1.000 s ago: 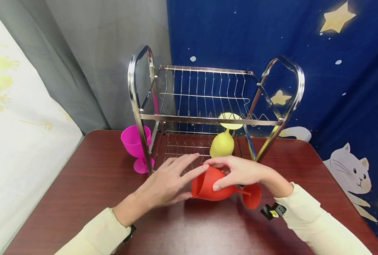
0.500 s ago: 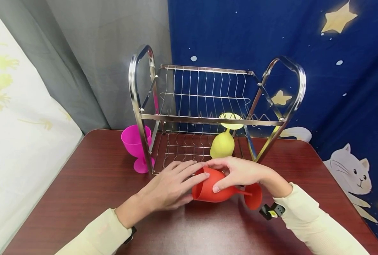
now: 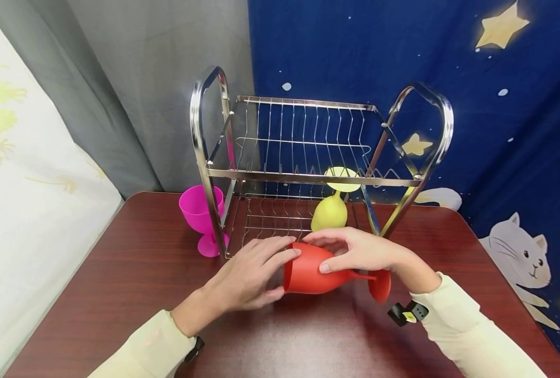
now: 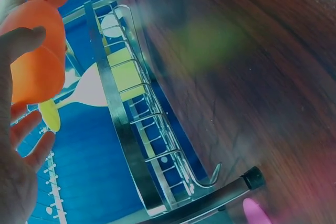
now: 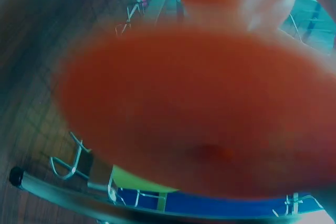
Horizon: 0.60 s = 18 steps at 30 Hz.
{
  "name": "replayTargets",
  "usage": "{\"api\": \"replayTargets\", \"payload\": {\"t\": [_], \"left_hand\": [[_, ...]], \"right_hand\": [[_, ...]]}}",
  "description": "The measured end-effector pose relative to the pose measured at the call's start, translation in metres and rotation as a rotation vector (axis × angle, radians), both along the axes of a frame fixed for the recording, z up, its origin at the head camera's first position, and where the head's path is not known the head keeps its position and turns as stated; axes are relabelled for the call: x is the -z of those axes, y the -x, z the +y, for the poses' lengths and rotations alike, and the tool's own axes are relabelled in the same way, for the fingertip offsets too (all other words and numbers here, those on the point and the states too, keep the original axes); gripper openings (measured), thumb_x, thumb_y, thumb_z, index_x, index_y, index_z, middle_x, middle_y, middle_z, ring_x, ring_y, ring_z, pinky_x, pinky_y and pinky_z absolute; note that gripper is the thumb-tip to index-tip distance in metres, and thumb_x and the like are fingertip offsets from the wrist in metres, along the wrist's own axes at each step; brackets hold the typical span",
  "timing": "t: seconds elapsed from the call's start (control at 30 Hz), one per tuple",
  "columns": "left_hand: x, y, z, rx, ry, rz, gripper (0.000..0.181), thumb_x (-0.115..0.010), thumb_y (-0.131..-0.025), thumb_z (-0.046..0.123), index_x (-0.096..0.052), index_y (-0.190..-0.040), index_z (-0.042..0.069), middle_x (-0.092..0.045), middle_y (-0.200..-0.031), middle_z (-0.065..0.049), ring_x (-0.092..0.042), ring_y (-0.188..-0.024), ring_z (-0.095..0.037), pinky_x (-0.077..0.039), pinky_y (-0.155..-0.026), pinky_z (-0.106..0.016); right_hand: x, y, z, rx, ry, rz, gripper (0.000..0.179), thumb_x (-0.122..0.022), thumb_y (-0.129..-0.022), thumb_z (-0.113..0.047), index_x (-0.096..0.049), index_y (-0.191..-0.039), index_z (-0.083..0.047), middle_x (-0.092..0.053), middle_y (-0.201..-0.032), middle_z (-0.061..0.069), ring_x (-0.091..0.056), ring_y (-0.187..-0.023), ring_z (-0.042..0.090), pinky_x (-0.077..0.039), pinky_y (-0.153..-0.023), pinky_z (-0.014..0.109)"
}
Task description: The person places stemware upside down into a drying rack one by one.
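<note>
A red plastic goblet (image 3: pixel 310 270) lies sideways in the air above the table, its bowl facing left and its foot (image 3: pixel 380 286) to the right. My right hand (image 3: pixel 358 252) grips the bowl from above, thumb on the near side. At the rim, my left hand (image 3: pixel 249 275) holds the bowl's edge between fingers and thumb. In the left wrist view the goblet (image 4: pixel 39 51) shows orange, with a digit laid across it. The foot (image 5: pixel 194 108) blocks most of the right wrist view. A yellow goblet (image 3: pixel 329 215) stands upside down on the lower tier of the dish rack behind.
The two-tier chrome dish rack (image 3: pixel 308 179) stands at the back of the brown table (image 3: pixel 133 294). Beside its left leg a magenta goblet (image 3: pixel 201 215) stands upright. Curtains hang behind and to the left.
The red goblet has turned slightly in my hands, so less of its inside shows, and its foot has shifted right. My left fingers have drawn closer around the rim.
</note>
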<state>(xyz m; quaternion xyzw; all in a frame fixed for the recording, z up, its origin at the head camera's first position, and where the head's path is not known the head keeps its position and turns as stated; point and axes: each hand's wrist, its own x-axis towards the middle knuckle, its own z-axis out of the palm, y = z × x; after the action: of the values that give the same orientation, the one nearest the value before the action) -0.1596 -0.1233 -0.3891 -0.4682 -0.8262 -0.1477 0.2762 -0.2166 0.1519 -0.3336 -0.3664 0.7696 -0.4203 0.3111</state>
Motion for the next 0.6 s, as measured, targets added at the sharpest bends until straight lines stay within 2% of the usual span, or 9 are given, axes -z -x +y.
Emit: {"api": "replayTargets", "payload": {"t": [0.2, 0.4, 0.6], "left_hand": [[0.003, 0.001, -0.003, -0.014, -0.02, 0.003, 0.072, -0.08, -0.071, 0.033, -0.052, -0.133, 0.008, -0.054, -0.135, -0.015, -0.053, -0.123, -0.026, -0.051, -0.093, -0.041], [0.004, 0.002, -0.004, 0.009, -0.041, -0.01, 0.073, -0.079, -0.07, 0.033, -0.052, -0.132, 0.007, -0.054, -0.137, -0.014, -0.053, -0.125, -0.025, -0.051, -0.093, -0.039], [0.005, 0.003, -0.004, 0.012, -0.099, -0.107, 0.077, -0.079, -0.067, 0.038, -0.051, -0.132, 0.008, -0.056, -0.134, -0.008, -0.053, -0.126, -0.021, -0.049, -0.097, -0.039]], "right_hand": [[-0.007, 0.001, 0.008, 0.039, 0.018, 0.025, 0.053, -0.066, -0.092, -0.024, -0.05, -0.141, -0.013, -0.056, -0.137, 0.008, -0.056, -0.123, 0.026, -0.051, -0.096, 0.032], [-0.011, 0.001, 0.012, 0.027, 0.019, -0.041, 0.049, -0.066, -0.092, -0.02, -0.052, -0.138, -0.011, -0.058, -0.134, 0.007, -0.06, -0.117, 0.025, -0.052, -0.094, 0.032], [-0.006, 0.006, 0.018, -0.047, 0.083, -0.115, 0.045, -0.062, -0.094, -0.015, -0.053, -0.138, -0.01, -0.058, -0.134, 0.011, -0.06, -0.118, 0.028, -0.051, -0.096, 0.034]]}}
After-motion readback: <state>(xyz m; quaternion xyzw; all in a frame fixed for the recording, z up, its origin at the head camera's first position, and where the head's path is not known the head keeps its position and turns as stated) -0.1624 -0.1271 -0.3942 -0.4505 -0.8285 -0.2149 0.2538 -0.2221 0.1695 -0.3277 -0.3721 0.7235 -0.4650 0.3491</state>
